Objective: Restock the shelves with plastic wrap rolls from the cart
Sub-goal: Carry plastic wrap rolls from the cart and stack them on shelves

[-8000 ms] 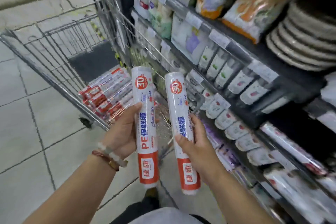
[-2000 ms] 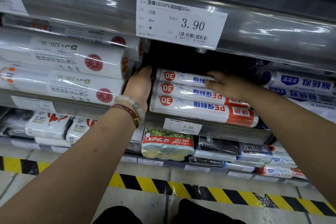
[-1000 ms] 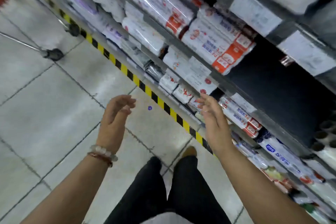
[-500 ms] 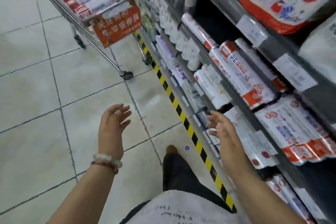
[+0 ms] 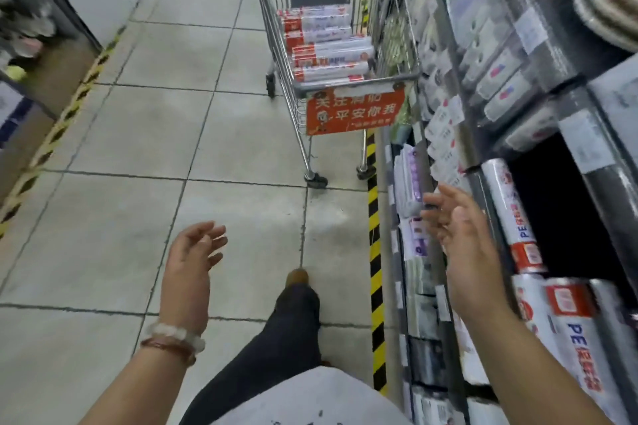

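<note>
The tiled floor (image 5: 145, 134) fills the left and middle of the view, with a yellow-and-black hazard stripe (image 5: 374, 245) running along the foot of the shelves (image 5: 490, 203), which take up the whole side from 1 to 5 o'clock. Those shelves carry rows of packaged goods and price tags; at 3 to 4 o'clock lie shelved plastic wrap rolls (image 5: 514, 217), white with red end bands, beside a dark unfilled gap.

At 12 o'clock stands the wire cart (image 5: 348, 86), close against the shelves, a red sign (image 5: 355, 112) hanging on its near end. Inside it lies a stack of plastic wrap rolls (image 5: 328, 52), all lengthwise across the basket.

At 6 o'clock a dark trouser leg (image 5: 276, 338) ends in a brown shoe (image 5: 297, 276) on the floor.

The right hand (image 5: 462, 238), at 4 o'clock, is raised just beside the shelf edge, fingers spread and straight, holding nothing. The left hand (image 5: 193, 262), at 7 o'clock, hangs over the floor with fingers loosely curved, holding nothing; its wrist wears a pale beaded bracelet (image 5: 176, 335) and a reddish one just behind it.
</note>
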